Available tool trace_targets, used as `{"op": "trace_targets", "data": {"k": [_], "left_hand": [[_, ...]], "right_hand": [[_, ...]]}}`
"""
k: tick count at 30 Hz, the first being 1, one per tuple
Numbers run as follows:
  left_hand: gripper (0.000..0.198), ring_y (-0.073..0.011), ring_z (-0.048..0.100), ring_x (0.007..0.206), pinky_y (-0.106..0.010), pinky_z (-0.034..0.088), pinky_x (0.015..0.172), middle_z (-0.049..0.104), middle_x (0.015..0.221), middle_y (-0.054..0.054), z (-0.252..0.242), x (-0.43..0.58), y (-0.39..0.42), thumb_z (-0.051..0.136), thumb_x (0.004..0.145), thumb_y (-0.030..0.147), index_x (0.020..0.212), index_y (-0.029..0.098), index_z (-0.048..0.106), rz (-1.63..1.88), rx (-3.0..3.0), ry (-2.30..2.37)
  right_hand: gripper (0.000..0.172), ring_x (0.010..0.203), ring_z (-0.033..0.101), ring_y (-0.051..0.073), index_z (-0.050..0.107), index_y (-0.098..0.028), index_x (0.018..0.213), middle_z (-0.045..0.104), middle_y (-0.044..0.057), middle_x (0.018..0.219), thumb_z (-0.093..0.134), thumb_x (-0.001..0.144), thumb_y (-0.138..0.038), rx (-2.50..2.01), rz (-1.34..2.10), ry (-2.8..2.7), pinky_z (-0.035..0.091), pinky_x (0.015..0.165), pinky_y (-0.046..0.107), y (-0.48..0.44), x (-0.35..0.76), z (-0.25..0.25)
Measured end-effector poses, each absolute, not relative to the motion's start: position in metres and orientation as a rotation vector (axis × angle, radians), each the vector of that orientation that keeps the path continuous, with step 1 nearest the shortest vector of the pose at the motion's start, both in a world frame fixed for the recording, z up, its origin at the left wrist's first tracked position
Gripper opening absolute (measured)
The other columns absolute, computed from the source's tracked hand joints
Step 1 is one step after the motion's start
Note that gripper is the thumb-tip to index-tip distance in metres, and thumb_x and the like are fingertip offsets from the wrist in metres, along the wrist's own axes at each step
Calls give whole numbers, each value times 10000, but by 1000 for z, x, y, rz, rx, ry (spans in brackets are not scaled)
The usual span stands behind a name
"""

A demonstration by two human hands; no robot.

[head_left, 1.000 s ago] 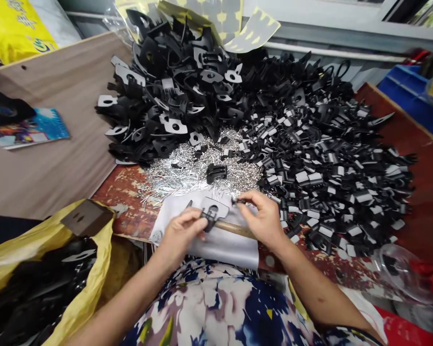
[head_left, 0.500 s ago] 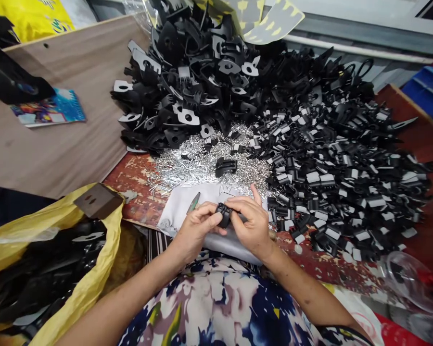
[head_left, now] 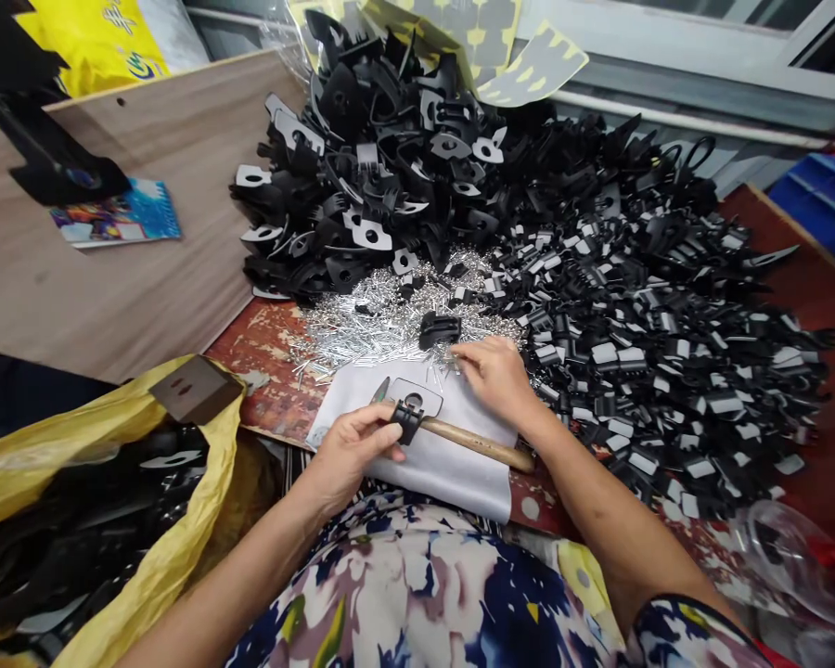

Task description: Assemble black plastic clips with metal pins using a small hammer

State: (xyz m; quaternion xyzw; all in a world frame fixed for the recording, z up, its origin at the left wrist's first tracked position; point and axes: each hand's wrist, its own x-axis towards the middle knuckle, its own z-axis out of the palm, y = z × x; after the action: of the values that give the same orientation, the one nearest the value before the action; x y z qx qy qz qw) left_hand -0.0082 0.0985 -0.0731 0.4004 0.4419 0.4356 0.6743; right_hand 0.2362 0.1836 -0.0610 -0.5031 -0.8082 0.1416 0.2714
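Observation:
Held between the thumb and fingers of my left hand (head_left: 358, 445) is a black plastic clip part (head_left: 407, 422), above a grey cloth (head_left: 452, 478). My right hand (head_left: 497, 376) is at the near edge of a heap of silver metal pins (head_left: 368, 329). Its thumb and forefinger are pinched together on what looks like a pin. Just beyond those fingertips, a black clip piece (head_left: 440, 329) lies on the pins. A wooden-handled tool (head_left: 483, 443) rests on the cloth; its head is partly hidden behind the held part. Beside my left fingers lies a thin green blade-like piece (head_left: 381, 390).
Large black clip parts (head_left: 362, 186) are piled at the back, and small black clip pieces (head_left: 640, 362) cover the right side. A yellow bag (head_left: 209, 464) of black parts stands at left, a brown block (head_left: 195, 388) on its rim. A wooden board (head_left: 132, 223) borders the left.
My right hand has let go of the clip part and moved forward to the pins. My left hand has shifted slightly left with the part, uncovering the tool's wooden handle.

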Motion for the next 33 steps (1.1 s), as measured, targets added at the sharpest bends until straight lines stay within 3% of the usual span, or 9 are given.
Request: {"op": "trace_targets", "data": {"k": [5,8,11,16,22,24,26,30,33], "left_hand": [[324,-108,656,576,-221,485,620,636,796,25,-78,-9,92,882,703,414,827,163,721,931,786,1021],[351,-116,641,551,-228,488,591,606,739,36,-78,-5,91,873,705,442,811,164,687,914,800,1020],[372,-103,581,510,-227,461,517,544,710,42,-75,2,95,839,729,483,736,164,646,904,885,1021],[452,-108,460,535,-226,400,469,445,618,38,-72,14,100,762,797,503,571,179,541,935,1164,1049],[351,-140,446,640,-240,402,532,446,646,17,-77,15,98,721,815,393,580,183,566,987,1230,1082],[316,-140,444,655,-237,405,551,451,659,15,-77,12,97,729,782,340,578,183,546,1028,1231,1125],[272,-138,447,649,-229,409,517,483,710,6,-75,9,97,737,747,331,606,184,556,1025,1169,1149],[273,-127,443,621,-205,414,434,482,754,1,-73,5,98,749,715,364,613,179,576,1002,973,1133],[307,-113,403,599,-185,413,412,437,708,15,-74,5,99,776,693,372,585,175,566,1024,836,1082]], "right_hand": [[145,998,589,271,736,-203,852,701,98,971,620,937,-183,-1334,69,-2421,437,899,428,211,238,-73],[159,969,634,226,676,-201,874,712,82,1015,547,944,-140,-1228,189,-2288,487,878,373,195,236,-69],[154,814,660,180,663,-229,920,717,27,906,534,954,-152,-1123,317,-2292,531,756,316,164,230,-55],[308,857,712,221,669,-248,1252,752,70,967,474,1020,-188,-952,204,-2555,605,753,351,107,210,-33],[598,1021,741,235,416,-284,1571,764,73,1136,470,1002,-107,-920,363,-2358,640,859,389,80,205,-45],[559,1005,744,198,456,-316,1534,767,29,1144,490,1009,-126,-971,554,-2243,634,869,362,90,212,-52],[400,957,738,180,599,-282,1382,773,16,1094,514,1012,-157,-1106,605,-2158,615,843,336,112,223,-57],[214,883,629,208,713,-187,970,732,61,880,523,974,-88,-1364,94,-2499,492,785,319,168,233,-66],[169,859,536,234,676,-175,861,681,80,785,562,958,-98,-1280,-129,-2808,410,795,346,192,226,-74]]}}
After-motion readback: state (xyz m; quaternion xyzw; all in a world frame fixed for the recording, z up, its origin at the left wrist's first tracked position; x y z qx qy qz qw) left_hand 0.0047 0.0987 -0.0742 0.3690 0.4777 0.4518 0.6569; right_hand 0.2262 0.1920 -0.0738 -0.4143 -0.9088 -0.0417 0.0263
